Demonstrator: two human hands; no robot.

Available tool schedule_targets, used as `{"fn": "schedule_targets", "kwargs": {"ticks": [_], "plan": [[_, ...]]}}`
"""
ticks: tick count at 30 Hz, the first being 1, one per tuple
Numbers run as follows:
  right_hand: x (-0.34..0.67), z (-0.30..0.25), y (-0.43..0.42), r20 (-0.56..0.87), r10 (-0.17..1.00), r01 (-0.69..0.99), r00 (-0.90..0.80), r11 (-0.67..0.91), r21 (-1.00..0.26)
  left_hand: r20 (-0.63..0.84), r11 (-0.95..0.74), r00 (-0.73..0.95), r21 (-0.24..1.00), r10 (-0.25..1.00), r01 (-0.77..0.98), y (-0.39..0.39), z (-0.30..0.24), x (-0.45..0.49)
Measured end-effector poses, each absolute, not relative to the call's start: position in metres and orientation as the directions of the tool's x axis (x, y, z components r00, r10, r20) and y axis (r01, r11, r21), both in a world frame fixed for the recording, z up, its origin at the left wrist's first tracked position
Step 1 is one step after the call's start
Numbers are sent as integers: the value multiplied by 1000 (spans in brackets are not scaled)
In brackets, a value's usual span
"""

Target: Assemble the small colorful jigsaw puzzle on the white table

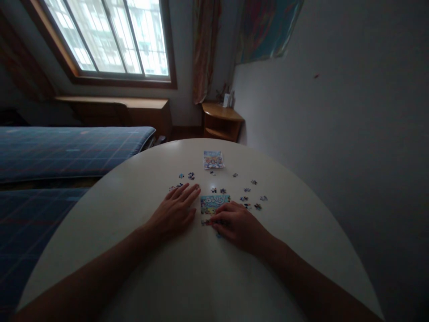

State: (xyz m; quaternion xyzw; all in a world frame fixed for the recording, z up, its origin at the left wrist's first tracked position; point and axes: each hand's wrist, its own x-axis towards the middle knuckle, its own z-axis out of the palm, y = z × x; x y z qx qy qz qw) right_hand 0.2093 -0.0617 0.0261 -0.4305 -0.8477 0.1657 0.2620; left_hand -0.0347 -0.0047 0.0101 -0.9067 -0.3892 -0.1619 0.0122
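Observation:
A partly built jigsaw [214, 203] with blue and yellow print lies on the round white table [134, 210]. My left hand [176, 211] rests flat on the table just left of it, fingers stretched out. My right hand [234, 223] sits at the jigsaw's lower edge, its fingertips pinched on a small puzzle piece [208, 221]. Several loose pieces [250, 198] are scattered to the right and behind. A small picture card [213, 159] lies farther back.
A grey wall stands close on the right. A bed with a blue checked cover [67, 152] runs along the left. A wooden corner shelf [221, 120] and a low wooden bench [117, 109] stand under the window [110, 36].

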Motion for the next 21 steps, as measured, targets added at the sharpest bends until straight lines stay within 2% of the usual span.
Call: {"fn": "schedule_targets", "kwargs": {"ticks": [3, 11, 21], "plan": [[209, 27, -62, 301, 816, 644, -493, 575, -505, 274, -679, 634, 119, 723, 724, -6, 10, -33], [210, 28, -62, 310, 804, 637, -507, 592, -494, 423, -650, 539, 176, 728, 740, -10, 22, -34], [211, 27, -62, 308, 800, 632, -515, 597, -494, 318, -592, 505, 322, 802, 739, -2, 10, -37]]}}
